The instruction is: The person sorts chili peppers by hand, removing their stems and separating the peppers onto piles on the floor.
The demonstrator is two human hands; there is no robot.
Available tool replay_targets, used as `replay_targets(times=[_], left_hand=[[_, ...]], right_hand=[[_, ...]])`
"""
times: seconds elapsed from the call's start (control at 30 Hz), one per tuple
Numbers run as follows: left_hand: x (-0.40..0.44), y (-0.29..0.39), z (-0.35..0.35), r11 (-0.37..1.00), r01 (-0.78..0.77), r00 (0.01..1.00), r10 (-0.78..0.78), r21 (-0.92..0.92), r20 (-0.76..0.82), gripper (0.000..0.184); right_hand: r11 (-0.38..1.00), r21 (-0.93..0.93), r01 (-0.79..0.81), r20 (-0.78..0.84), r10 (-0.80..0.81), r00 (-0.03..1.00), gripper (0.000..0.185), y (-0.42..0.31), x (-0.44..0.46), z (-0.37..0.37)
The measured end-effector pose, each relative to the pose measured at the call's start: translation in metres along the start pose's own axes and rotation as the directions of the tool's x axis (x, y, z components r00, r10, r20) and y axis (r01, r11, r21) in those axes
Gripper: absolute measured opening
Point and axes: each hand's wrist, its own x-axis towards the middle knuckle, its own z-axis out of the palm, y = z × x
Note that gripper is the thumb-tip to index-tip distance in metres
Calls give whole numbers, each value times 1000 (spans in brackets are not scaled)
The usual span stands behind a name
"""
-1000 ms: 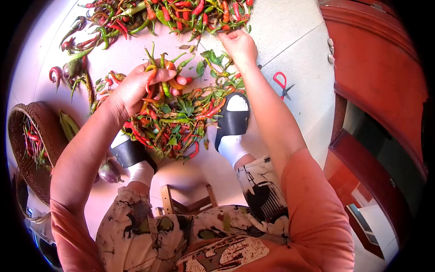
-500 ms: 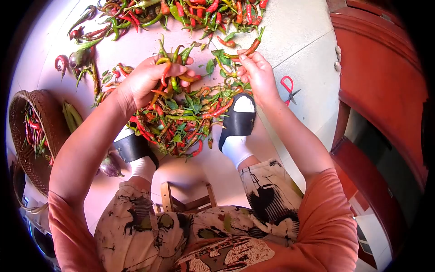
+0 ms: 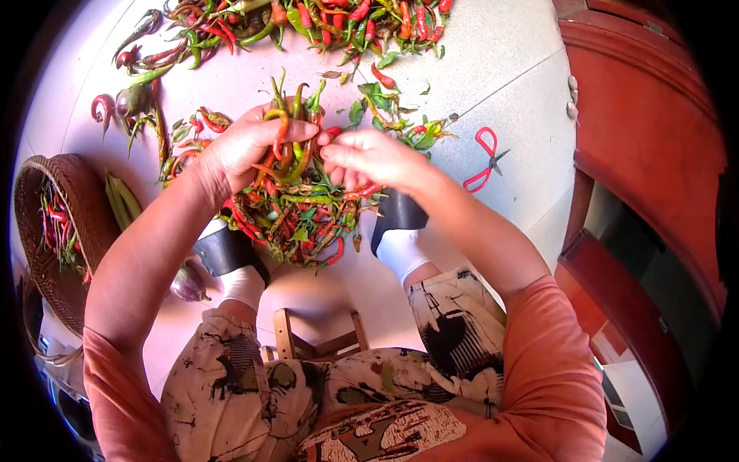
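Observation:
My left hand (image 3: 250, 146) is closed round a bunch of red and green peppers (image 3: 296, 150), their stems pointing up. Right beside it, my right hand (image 3: 366, 158) has its fingers pressed together at the bunch's right side, near a red pepper tip; what they pinch is too small to make out. Below both hands a pile of peppers and leaves (image 3: 308, 219) lies on the floor between my feet. A larger pepper heap (image 3: 308, 23) is at the top of the view.
Red-handled scissors (image 3: 490, 160) lie open on the floor at right. A woven basket (image 3: 85, 208) holding peppers stands at left, near an eggplant (image 3: 188, 283). A wooden stool (image 3: 283, 335) is below me, and red furniture (image 3: 639, 85) is at right.
My right hand picked up a long pepper from near the upper heap and moved left and down to the bunch in my left hand. My left hand keeps its hold.

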Motion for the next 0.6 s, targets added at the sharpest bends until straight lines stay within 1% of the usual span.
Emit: replay_targets(times=[0.03,0.07,0.1,0.13,0.17,0.23,0.27,0.33,0.37,0.43,0.47,0.5,0.53,0.57,0.6], left_hand=[[1,1,-1,1000,-5,1000,6,13,-30,31],[2,3,-1,999,-26,1000,26,-19,0,30],[2,4,-2,999,-29,1000,29,-21,0,30],[3,5,-2,999,-51,999,51,-14,-15,30],[3,5,-1,997,-72,997,71,-6,-29,30],[4,5,1,997,-82,996,82,-4,-48,30],[4,6,1,997,-76,996,75,-2,-48,29],[3,5,-1,998,-55,998,55,9,-44,29],[2,4,-1,999,-51,998,51,6,-48,29],[1,4,-2,998,-60,997,61,7,-50,30],[1,2,-5,998,-70,996,70,-2,-50,31],[1,2,-5,997,-73,996,73,-4,-53,31],[0,3,-6,997,-79,995,78,-2,-54,31],[1,3,-7,997,-83,995,83,1,-53,31],[0,4,-5,996,-84,995,84,-1,-55,31]], right_hand=[[984,-180,6,-96,-23,995,38,-1,3,-12],[970,-242,35,-299,-109,948,33,5,7,-29],[855,-505,116,-461,-380,802,23,5,7,-46],[713,-696,88,-532,-594,603,18,-1,8,-58],[641,-766,-49,-566,-636,525,18,-5,5,-68],[629,-766,-131,-593,-614,520,21,-2,11,-80],[630,-766,-130,-594,-615,518,21,0,16,-84],[588,-788,-184,-559,-558,613,23,11,27,-87],[590,-787,-182,-558,-554,617,23,17,31,-89],[718,-696,21,-542,-544,641,24,20,35,-97],[844,-520,132,-523,-437,731,24,23,35,-100],[842,-522,134,-519,-439,733,24,18,29,-99],[959,-177,223,-456,-281,844,23,8,18,-96],[953,199,227,-324,-154,933,21,-1,7,-93],[915,310,259,-242,-188,952,22,-5,0,-89]])
